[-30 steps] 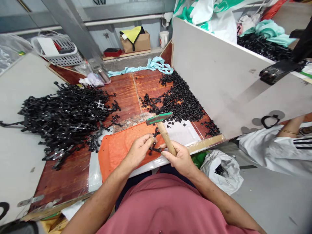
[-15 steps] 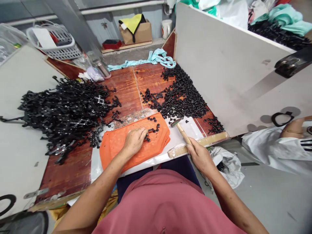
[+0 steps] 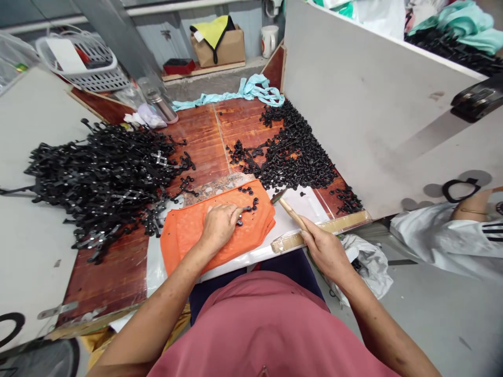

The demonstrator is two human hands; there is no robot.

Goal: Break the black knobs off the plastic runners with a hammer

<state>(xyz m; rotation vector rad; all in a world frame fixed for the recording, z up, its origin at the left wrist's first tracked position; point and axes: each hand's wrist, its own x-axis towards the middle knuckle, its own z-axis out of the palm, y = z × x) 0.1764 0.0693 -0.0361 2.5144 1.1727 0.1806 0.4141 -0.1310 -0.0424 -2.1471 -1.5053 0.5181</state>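
My left hand (image 3: 218,225) rests on an orange cloth (image 3: 188,230) at the table's near edge, its fingers closed on a small black plastic part (image 3: 245,209) that lies on the cloth. My right hand (image 3: 324,248) grips the wooden handle of a small hammer (image 3: 288,208), held low and to the right, with its head just past the cloth's right edge. A few more black pieces (image 3: 247,190) lie on the cloth's far side.
A big heap of black plastic frames (image 3: 98,178) lies to the left and a pile of small black parts (image 3: 294,154) to the right against a grey board (image 3: 377,110). A white basket (image 3: 78,65), flask (image 3: 157,102) and mug (image 3: 269,41) stand behind. Another person's arm (image 3: 469,209) shows at right.
The part went down from in front of me onto the cloth, my left hand pressing it there. The hammer swung out from beside the left hand to the right and lowered.
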